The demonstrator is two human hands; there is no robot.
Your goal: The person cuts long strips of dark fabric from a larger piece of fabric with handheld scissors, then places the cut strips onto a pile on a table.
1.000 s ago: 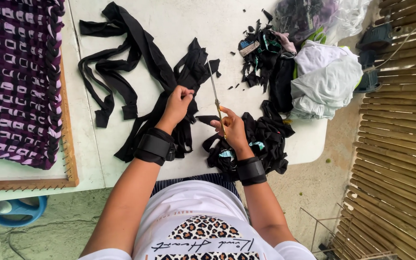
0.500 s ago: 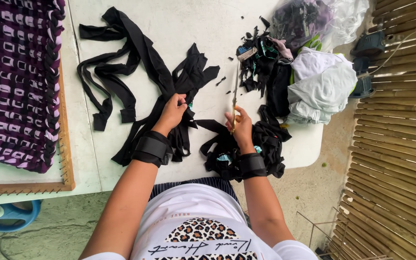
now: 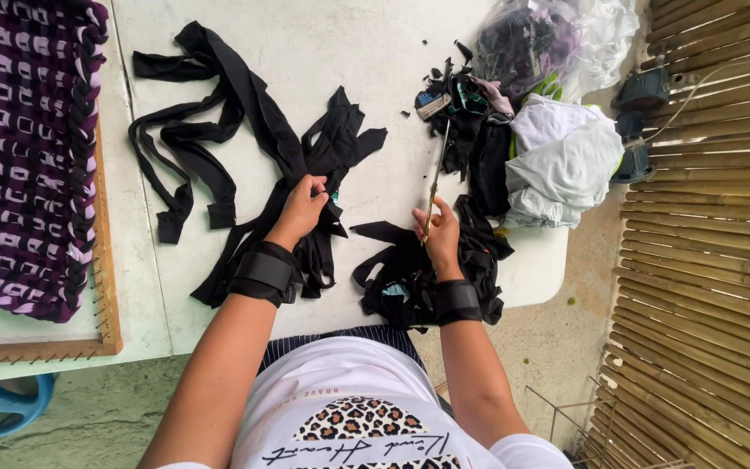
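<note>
Black fabric strips are pinched in the left hand; the right hand grips scissors, whose tips risk snagging the scrap pile at upper right.

Both forearms reach forward over the near edge of the table, each with a broad black band strapped round the wrist. The left hand is curled, its fingertips pinched together and the knuckles turned up, well in from the table's near edge. The right hand lies just to its right, nearer that edge, fingers folded shut with the thumb on top.
</note>
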